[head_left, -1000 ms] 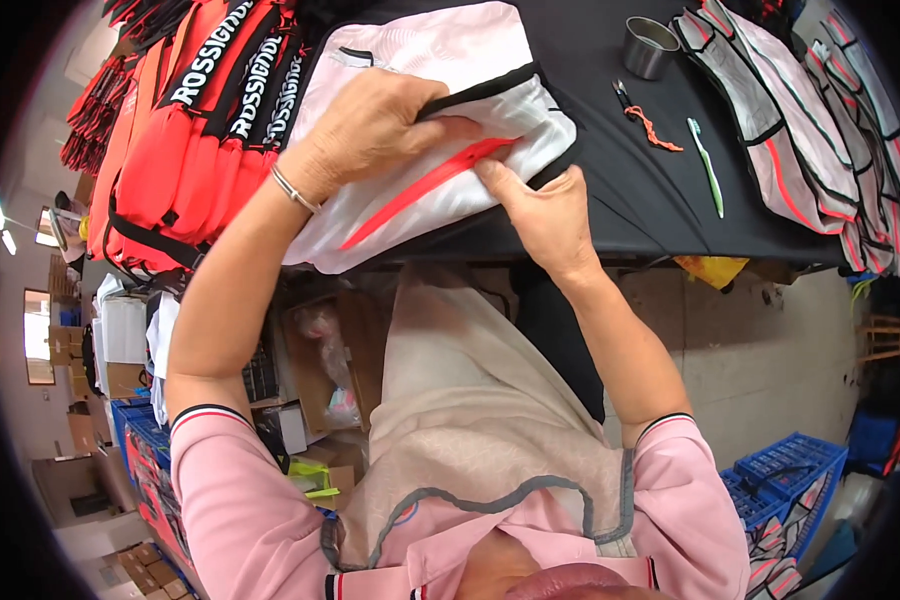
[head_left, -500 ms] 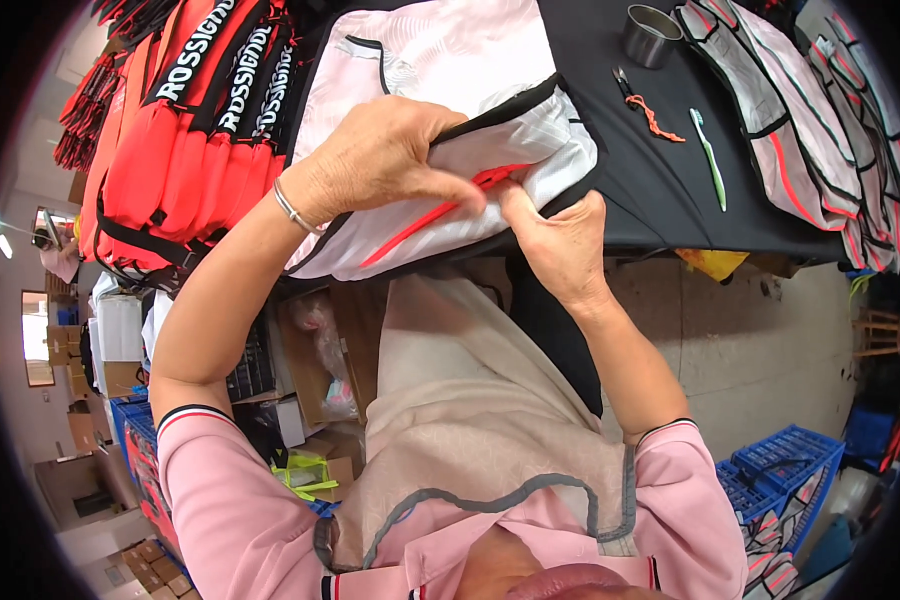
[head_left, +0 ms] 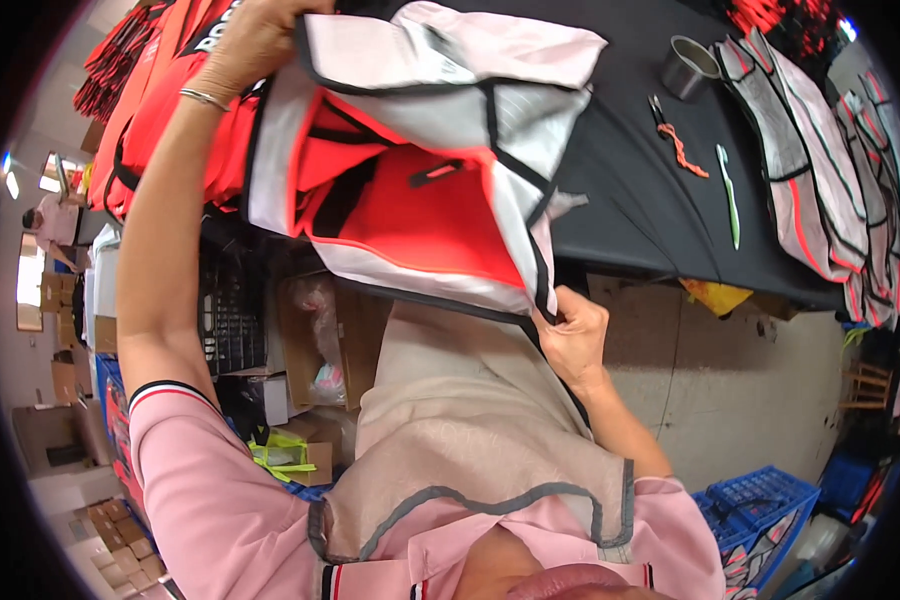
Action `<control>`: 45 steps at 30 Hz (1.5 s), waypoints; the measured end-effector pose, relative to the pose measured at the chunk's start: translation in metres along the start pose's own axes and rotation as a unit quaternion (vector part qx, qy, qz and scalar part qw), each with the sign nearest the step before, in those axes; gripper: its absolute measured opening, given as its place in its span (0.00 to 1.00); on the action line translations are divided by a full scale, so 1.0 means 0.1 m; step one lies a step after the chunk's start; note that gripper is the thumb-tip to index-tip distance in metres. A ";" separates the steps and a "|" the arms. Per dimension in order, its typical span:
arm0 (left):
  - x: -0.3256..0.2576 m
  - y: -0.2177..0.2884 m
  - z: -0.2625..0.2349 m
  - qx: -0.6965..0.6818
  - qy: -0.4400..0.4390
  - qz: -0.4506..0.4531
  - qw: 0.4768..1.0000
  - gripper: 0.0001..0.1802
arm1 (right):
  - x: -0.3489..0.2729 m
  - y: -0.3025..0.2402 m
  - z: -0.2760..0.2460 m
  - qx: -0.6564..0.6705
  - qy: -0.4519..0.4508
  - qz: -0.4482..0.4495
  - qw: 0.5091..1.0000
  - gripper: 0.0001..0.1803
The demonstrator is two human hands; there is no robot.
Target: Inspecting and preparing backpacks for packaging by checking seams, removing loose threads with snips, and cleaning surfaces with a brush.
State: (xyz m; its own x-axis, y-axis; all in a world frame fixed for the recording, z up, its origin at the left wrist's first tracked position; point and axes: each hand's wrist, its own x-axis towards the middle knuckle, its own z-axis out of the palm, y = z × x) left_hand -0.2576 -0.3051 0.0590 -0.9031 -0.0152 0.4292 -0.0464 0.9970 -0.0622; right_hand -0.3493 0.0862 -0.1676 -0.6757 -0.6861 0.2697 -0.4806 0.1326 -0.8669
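A pale pink and white fabric bag (head_left: 535,115) with black edge binding is spread between my hands over the table's front edge. Its mouth gapes toward me and shows a red lining (head_left: 420,225) with a short dark piece on it. My left hand (head_left: 255,45) grips the bag's far left corner, fingers curled round the edge and partly cut off by the picture's top. At the near right corner, my right hand (head_left: 575,335) pinches the black-bound edge between thumb and fingers. The bag's underside is hidden.
Left of the bag lies a stack of red bags (head_left: 185,130). On the black-covered table (head_left: 630,200) are a metal cup (head_left: 690,68), small snips (head_left: 660,115) with an orange cord and a green-white toothbrush (head_left: 730,195). Pale bags (head_left: 805,170) lie at right; blue crates (head_left: 760,500) stand below.
My left hand has moved up and left with the bag's corner, and my right hand has come down nearer me. The bag has turned and opened, baring its red inside.
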 end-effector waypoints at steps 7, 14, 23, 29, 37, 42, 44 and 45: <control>0.02 1.06 0.37 0.093 0.064 0.129 0.985 0.08 | 0.38 -0.48 -0.73 -0.078 -0.091 0.100 0.988 0.19; -0.23 1.43 0.50 -0.090 0.044 0.043 0.994 0.15 | 0.84 -1.17 -0.48 -0.281 0.042 -0.324 0.902 0.39; -2.36 1.80 1.35 -0.281 0.349 -0.531 0.719 0.29 | 0.61 -1.08 0.10 -0.362 -0.216 -0.351 0.836 0.24; -2.11 1.92 1.83 -0.238 0.323 -0.544 0.738 0.43 | 0.94 -1.21 0.94 -0.431 -0.285 -0.421 0.745 0.09; -2.62 1.35 1.61 0.013 0.237 -0.341 0.909 0.36 | 2.24 -1.98 -0.28 -0.222 -0.342 -0.294 0.864 0.08; -2.37 1.00 1.53 0.016 0.295 -0.366 0.883 0.35 | 1.82 -1.86 0.04 -0.252 -0.258 -0.293 0.885 0.08; -2.03 1.34 1.31 -0.114 0.329 -0.522 0.779 0.31 | 1.71 -1.56 0.29 -0.225 -0.205 -0.341 0.889 0.05; -2.18 1.40 1.43 -0.273 0.415 -0.525 0.691 0.25 | 1.59 -1.50 0.51 -0.164 -0.210 -0.356 0.896 0.09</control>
State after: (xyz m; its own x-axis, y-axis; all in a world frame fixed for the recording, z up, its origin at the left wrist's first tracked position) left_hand -0.1280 -0.1731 -0.1725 0.0733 -0.9289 0.3631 -0.1178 0.3535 0.9280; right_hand -0.3561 -0.0795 -0.0166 0.1028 -0.8800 0.4637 -0.8915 -0.2883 -0.3494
